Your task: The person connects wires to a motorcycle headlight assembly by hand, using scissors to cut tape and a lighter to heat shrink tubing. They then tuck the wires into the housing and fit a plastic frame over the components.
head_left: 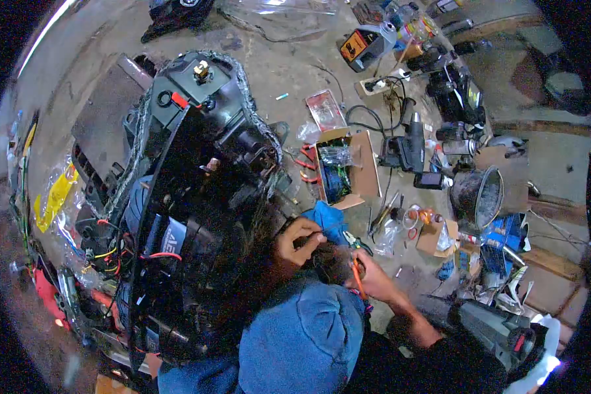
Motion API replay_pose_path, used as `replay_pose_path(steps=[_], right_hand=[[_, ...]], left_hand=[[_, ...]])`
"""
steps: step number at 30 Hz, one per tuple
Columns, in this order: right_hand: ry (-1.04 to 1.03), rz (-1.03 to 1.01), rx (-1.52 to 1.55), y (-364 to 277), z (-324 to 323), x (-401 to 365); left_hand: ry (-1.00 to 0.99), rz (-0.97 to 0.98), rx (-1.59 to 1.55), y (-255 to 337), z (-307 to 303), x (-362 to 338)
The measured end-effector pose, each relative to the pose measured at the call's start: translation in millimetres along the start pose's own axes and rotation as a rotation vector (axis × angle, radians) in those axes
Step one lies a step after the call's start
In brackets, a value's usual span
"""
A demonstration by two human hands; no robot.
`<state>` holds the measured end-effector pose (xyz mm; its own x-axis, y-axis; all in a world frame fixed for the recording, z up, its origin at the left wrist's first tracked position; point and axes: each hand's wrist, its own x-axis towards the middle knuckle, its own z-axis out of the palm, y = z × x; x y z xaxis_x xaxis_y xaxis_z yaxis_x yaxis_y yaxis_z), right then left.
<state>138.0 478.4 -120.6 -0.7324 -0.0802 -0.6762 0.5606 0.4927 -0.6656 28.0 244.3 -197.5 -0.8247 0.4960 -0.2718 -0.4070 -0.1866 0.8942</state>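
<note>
Orange-handled pliers (356, 266) sit gripped in the right hand (376, 279); the left hand (299, 240) pinches what looks like wiring (322, 241) beside the scooter (190, 197); probably a trimming step, which calls for steady aim.

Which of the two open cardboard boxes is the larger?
The box beside the black heat gun, with green parts inside; the smaller box lies by the grey pot.

A cardboard box (369, 174) lay open on the concrete floor (276, 62), a red packet (325, 109) just beyond it. To its right sat a black heat gun (410, 141), its cable trailing toward a power strip (374, 84). Farther back stood a yellow-and-black case (356, 47). A dented metal pot (481, 194) lay tipped on its side near a small carton (432, 238). Yellow plastic (56, 194) lay crumpled far left.
</note>
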Motion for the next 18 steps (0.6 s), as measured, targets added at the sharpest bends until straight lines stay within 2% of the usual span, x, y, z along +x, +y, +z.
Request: replay_pose_path(steps=[3, 7, 10, 13, 18], right_hand=[[-0.016, 0.094, 0.225, 3.6, 14.3, 5.5], [-0.009, -0.027, 0.035, -12.3, 20.5, 14.0], [0.028, -0.092, 0.117, -20.7, 24.8, 16.8], [0.034, -0.132, 0.046, -21.1, 22.0, 19.4], [0.045, -0.114, 0.038, -27.3, 18.5, 18.5]], left_hand=[[0.085, 0.024, -0.003, -5.4, 7.2, -0.6], [0.063, 0.062, 0.112, -4.4, 5.9, -1.3], [0.092, 0.052, 0.108, 0.3, 10.1, -1.1], [0.081, 0.022, 0.117, 12.4, 11.0, -3.1], [0.055, 0.066, 0.050, 20.2, 13.5, -3.1]])
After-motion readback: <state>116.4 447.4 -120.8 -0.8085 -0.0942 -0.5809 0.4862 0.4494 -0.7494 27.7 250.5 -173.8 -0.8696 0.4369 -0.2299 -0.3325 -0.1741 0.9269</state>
